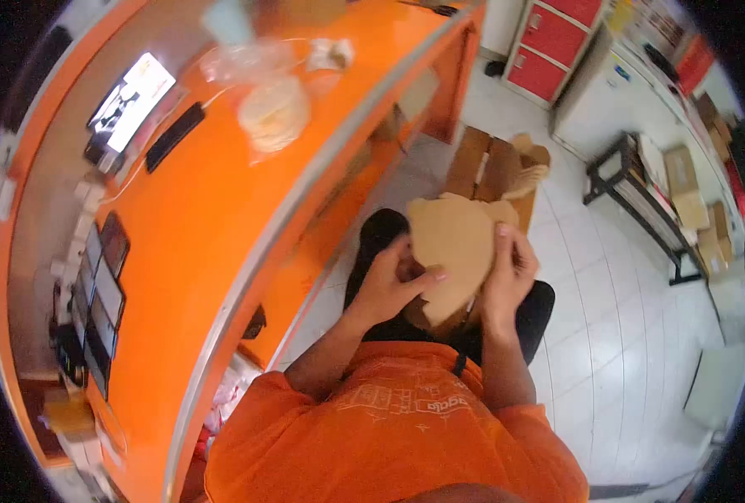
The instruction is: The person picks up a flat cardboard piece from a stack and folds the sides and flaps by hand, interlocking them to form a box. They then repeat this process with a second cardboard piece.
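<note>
In front of my lap I hold a flat tan piece with an irregular outline [452, 239], which looks like cut cardboard. My left hand [385, 289] is closed on its left edge, thumb lying on the face and fingers partly hidden behind. At the right edge my right hand [509, 272] grips it, fingers bent around the side. Beneath and beyond the piece runs a brown wooden bench [473, 159] of slats. More tan cut pieces [530, 172] lie at the far end of that bench.
To the left stands an orange counter [188, 243] with a grey edge, carrying a lit screen [134, 101], a black keyboard [175, 137], several phones [104, 302] and a plastic-wrapped round bundle [274, 113]. Right of me are a black-framed rack [641, 197], cardboard boxes [682, 180] and red lockers [548, 42].
</note>
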A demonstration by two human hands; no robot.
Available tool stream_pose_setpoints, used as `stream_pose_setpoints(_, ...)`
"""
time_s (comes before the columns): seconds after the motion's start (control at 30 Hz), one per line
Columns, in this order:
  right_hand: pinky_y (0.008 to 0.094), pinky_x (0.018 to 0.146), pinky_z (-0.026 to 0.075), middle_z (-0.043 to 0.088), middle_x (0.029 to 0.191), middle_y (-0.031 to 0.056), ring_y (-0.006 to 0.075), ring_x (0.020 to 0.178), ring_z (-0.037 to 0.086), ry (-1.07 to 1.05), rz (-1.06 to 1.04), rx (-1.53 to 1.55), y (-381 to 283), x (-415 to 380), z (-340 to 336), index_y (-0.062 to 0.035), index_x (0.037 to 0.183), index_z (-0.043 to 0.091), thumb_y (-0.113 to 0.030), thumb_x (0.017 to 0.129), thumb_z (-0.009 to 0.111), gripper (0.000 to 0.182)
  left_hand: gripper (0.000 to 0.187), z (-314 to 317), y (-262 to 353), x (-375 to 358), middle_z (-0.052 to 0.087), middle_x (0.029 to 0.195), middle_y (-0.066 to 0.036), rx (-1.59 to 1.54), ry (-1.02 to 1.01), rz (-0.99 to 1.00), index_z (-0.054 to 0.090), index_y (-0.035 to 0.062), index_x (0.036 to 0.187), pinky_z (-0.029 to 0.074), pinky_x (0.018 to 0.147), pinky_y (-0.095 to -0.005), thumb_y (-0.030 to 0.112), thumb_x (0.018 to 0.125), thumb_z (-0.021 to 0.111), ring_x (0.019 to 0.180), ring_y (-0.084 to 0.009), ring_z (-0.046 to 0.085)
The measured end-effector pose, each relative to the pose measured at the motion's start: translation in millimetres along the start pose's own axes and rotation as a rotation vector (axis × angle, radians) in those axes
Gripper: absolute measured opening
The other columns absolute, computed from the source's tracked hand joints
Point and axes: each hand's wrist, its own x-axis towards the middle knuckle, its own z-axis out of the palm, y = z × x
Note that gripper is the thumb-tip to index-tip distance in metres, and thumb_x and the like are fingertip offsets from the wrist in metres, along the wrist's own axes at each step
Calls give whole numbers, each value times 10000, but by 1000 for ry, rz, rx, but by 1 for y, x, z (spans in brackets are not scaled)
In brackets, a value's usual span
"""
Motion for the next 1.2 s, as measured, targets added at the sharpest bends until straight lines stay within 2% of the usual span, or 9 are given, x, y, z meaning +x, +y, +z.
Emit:
stream_pose_setpoints(0.07,276,850,468,686,985,90,138,931,602,-45,-65,-42,1,-8,6,51,1049,680,-137,965,610,218,474,4,-14,-4,617,1173,-62,-294,-155,-134,515,22,1307,481,909,-307,121,884,704,1057,-170,593)
stream_pose_setpoints(0.23,288,909,453,669,1106,149,189,1036,613,-263,-339,-132,-22,-11,5,50,1141,661,-73,989,536,232,443,-2,-10,-2,576,1279,-71,-529,-22,-207,479,26,1359,475,950,-319,119,945,605,1127,-174,581)
stream_pose_setpoints(0.37,343,777,548,683,1010,178,314,877,691,-350,-829,-286,-40,6,-10,22,1097,690,52,789,639,313,446,1,-2,-5,566,1290,-80,-668,-18,-249,456,16,1372,486,940,-337,169,971,576,1137,-181,578)
stream_pose_setpoints(0.57,336,737,594,685,997,138,284,903,707,-371,-984,-277,-40,6,-15,-16,1015,736,40,700,679,324,460,7,16,-10,580,1256,-90,-798,29,-297,459,27,1367,495,929,-358,220,969,586,1119,-204,588)
stream_pose_setpoints(0.87,315,710,591,683,1070,138,265,894,713,-350,-969,-332,-43,7,-16,-36,959,752,44,726,624,278,426,14,42,-19,601,1211,-85,-717,99,-326,496,20,1326,493,923,-335,231,971,599,1094,-197,600)
stream_pose_setpoints(0.97,380,819,572,680,1053,205,322,944,701,-371,-879,-341,-52,0,-16,1,938,738,42,769,562,248,407,14,35,-16,598,1213,-80,-781,80,-297,496,25,1325,491,927,-331,220,980,586,1102,-194,596)
stream_pose_setpoints(1.07,387,844,550,656,1142,191,341,1031,669,-426,-935,-266,-51,-3,-8,16,1056,707,-50,810,642,262,399,14,17,-9,587,1233,-76,-835,75,-148,480,31,1340,487,937,-332,215,995,562,1123,-190,585)
stream_pose_setpoints(1.13,412,921,501,639,1184,206,353,1102,631,-365,-454,104,-43,-17,-8,40,1092,682,-103,871,621,270,400,12,7,-8,578,1252,-74,-799,24,-51,465,35,1353,481,948,-333,211,1004,549,1137,-186,575)
stream_pose_setpoints(1.2,424,1016,424,623,1230,214,338,1171,586,-453,-336,133,-43,-8,-10,63,1132,655,-199,962,558,327,405,7,4,-9,566,1273,-72,-693,-87,3,449,37,1367,474,962,-334,204,1009,541,1151,-180,564)
